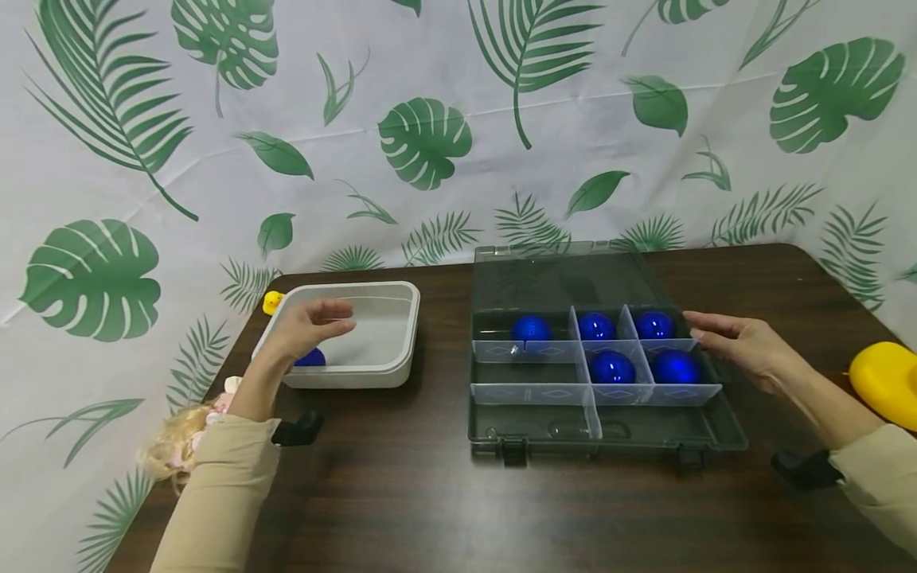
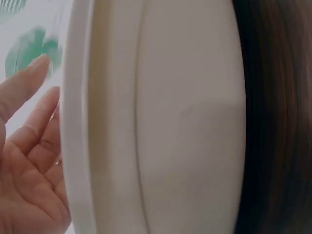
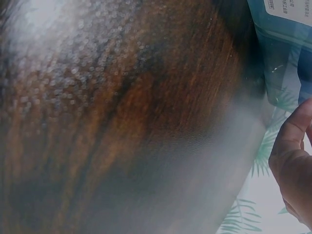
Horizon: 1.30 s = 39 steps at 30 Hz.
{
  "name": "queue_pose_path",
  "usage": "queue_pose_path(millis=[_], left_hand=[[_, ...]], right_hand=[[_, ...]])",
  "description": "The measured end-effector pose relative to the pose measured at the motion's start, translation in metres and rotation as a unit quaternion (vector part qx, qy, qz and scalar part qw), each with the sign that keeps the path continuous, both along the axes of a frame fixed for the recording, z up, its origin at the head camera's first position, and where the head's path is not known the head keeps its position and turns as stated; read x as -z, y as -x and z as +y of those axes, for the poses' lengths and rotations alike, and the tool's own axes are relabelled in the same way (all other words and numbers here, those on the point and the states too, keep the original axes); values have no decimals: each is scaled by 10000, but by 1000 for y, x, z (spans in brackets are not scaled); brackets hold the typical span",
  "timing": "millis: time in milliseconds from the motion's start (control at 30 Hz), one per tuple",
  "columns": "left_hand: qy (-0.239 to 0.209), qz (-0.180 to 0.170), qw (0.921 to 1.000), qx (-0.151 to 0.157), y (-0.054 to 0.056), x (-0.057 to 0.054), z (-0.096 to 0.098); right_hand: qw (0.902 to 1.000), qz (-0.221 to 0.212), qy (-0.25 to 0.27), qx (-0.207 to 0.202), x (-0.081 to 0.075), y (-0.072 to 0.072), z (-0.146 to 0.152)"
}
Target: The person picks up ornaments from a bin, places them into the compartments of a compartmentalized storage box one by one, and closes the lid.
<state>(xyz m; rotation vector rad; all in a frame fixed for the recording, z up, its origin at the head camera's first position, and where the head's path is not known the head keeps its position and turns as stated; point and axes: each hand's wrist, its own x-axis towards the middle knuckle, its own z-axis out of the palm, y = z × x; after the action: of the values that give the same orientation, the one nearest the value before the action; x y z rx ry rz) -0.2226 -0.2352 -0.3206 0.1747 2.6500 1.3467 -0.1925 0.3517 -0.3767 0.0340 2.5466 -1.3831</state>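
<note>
My left hand (image 1: pixel 310 328) hovers over the white plastic tub (image 1: pixel 368 376), its fingers extended and nothing between thumb and fingers. A blue ball (image 1: pixel 310 358) lies in the tub, partly hidden behind that wrist. In the left wrist view the tub's side fills the middle, with the hand (image 2: pixel 31 161) beyond the rim. To the right lies a dark see-through compartment box (image 1: pixel 530 422) with its lid tipped back. Several blue balls (image 1: pixel 612 367) sit in its compartments. My right hand (image 1: pixel 745 346) is at the box's right edge, fingers nearly straight, fingertips at the side wall.
A yellow toy (image 1: pixel 887 386) stands at the table's right side. A small yellow duck (image 1: pixel 272 302) is behind the tub's left corner. A blond doll (image 1: pixel 179 442) lies at the left edge, partly behind the sleeve. A leaf-print cloth (image 1: pixel 430 207) hangs behind the brown table (image 1: pixel 401 485).
</note>
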Motion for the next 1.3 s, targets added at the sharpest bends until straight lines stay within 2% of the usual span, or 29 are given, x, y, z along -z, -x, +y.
queue_pose_path(millis=[100,200,433,567,767,1033,1200,1300], left_hand=[[94,-215,9995,-203,-1,2,-20],[117,-394,9984,-388,-1,3,-33],[199,-890,9948,-465,3,5,-45],[327,-1161,9921,-333,6,4,-47],[662,-1303,9893,-1,9,5,-49],[1140,-1285,9848,258,10,7,-48],[1210,-1238,9841,392,12,10,-52],[1147,-1335,9838,343,11,10,-52]], right_hand=[[10000,27,-28,15,0,0,0],[10000,46,-26,27,0,0,0],[10000,19,-35,26,-1,0,0],[10000,6,-55,19,-2,0,0],[9999,0,-143,8,-1,1,1],[9998,59,-203,-8,-1,1,1],[9997,84,-210,-18,-2,0,0],[9999,45,-131,-21,-2,0,-1]])
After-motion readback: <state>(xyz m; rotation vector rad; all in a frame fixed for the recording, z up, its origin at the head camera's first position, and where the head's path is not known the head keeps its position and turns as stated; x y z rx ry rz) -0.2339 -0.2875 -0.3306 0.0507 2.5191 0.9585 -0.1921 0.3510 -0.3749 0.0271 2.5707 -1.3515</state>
